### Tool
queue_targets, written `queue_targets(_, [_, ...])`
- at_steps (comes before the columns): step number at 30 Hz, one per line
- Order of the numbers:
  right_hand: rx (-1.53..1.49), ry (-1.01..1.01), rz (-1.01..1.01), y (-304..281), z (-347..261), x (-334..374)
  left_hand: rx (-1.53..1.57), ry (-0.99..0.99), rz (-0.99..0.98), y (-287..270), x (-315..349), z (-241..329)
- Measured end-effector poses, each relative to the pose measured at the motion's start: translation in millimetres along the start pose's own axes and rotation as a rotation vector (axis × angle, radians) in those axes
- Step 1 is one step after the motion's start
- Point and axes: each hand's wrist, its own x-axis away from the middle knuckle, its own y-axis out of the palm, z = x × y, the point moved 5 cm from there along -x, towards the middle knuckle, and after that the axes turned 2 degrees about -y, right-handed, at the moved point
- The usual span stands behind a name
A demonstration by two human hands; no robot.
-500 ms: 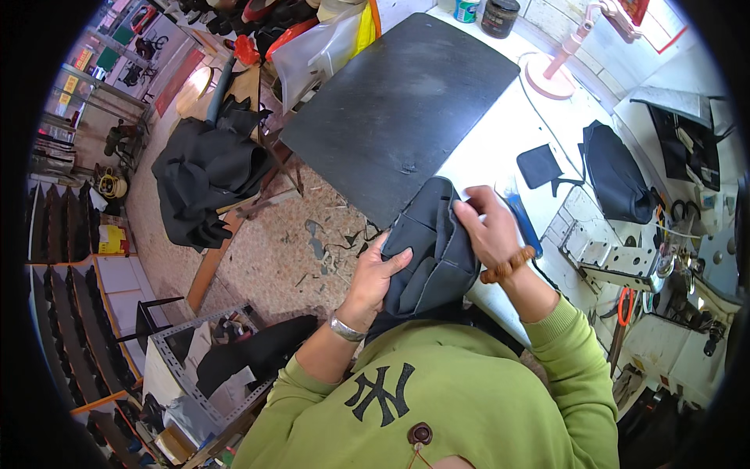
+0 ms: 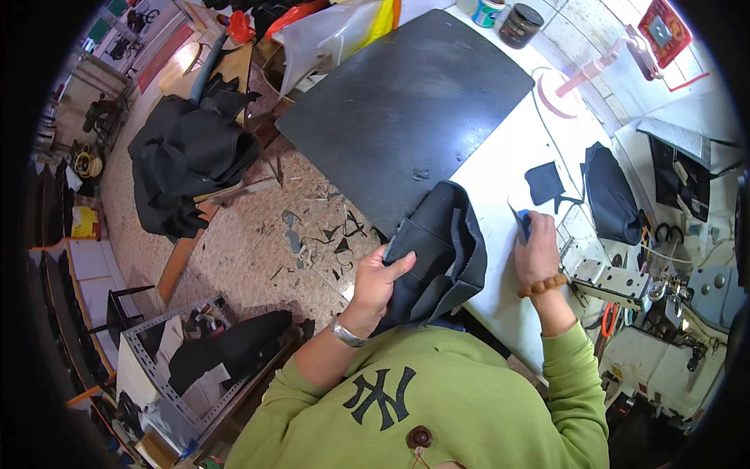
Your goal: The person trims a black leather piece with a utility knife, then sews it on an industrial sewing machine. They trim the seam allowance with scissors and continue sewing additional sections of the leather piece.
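1. The black mat is the landmark: a broad dark sheet with rounded corners, alongside the white table; how much of it rests there I cannot tell

2. The folded black piece is held at the near corner of the mat, close to the wearer's body, its layers gaping along the side away from the left hand; whether it touches the mat I cannot tell

3. The left hand, just nearer the body than that corner of the mat, is closed on the piece's left edge, thumb across the outer face, fingers mostly hidden behind

4. The right hand, to the right of the mat's near corner, is curled round a blue tool and is apart from the piece; a thin metallic end sticks out

5. The piece looks light and pliable, with enough body to keep its folds; I would expect it to bend and its layers to shift rather than break, and the matte face should not be very slippery

6. The left edge, pinched through all layers, seems the surest hold; the loose right rim would probably need support from beneath

7. Right of the mat lie a small black patch and, farther out, a black bundle
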Motion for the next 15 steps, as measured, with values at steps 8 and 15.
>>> queue_targets(8, [-0.169,-0.505,-0.127,-76.7,-125.0,34.9,0.017,-0.048,-0.002,5.1,1.2,2.6])
queue_targets(15, [-0.051,-0.576,-0.205,-49.9,-162.2,23.6,0.056,-0.001,-0.246,12.6,11.8,-1.7])
